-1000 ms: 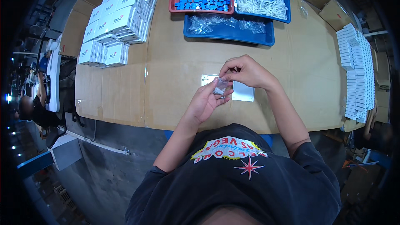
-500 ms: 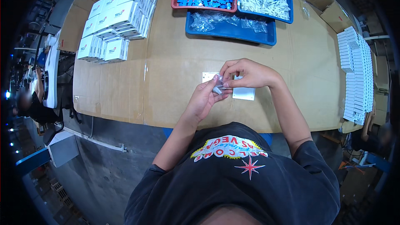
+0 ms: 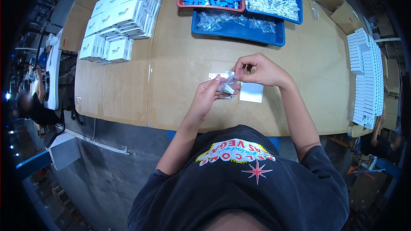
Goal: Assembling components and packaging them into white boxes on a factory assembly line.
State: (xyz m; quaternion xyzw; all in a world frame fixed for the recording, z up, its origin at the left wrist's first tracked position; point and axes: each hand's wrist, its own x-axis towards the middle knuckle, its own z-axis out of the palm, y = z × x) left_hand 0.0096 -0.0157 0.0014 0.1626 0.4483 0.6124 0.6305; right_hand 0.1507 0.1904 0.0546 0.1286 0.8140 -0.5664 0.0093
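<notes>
My left hand (image 3: 207, 93) grips a small clear plastic bag (image 3: 227, 86) between thumb and fingers. White pieces show inside the bag, too small to tell their kind. With thumb and fingertips my right hand (image 3: 263, 72) pinches the bag's upper right edge. Beneath the hands, two flat white pieces lie on the cardboard-covered table. One white piece (image 3: 212, 76) is mostly covered by the left hand and the bag; the other white piece (image 3: 251, 93) lies below the right hand, largely visible.
Beyond the hands stand a red tray (image 3: 211, 7) of blue plastic parts, a blue tray (image 3: 298, 0) of white sticks and a lower blue tray (image 3: 239, 37) with clear bags. White boxes (image 3: 122, 15) are stacked left; more white boxes (image 3: 364, 77) right. People sit at both sides.
My right hand has moved slightly up and right, pulling the bag's edge away from the left hand. The bag looks more stretched out, and its white contents show more clearly.
</notes>
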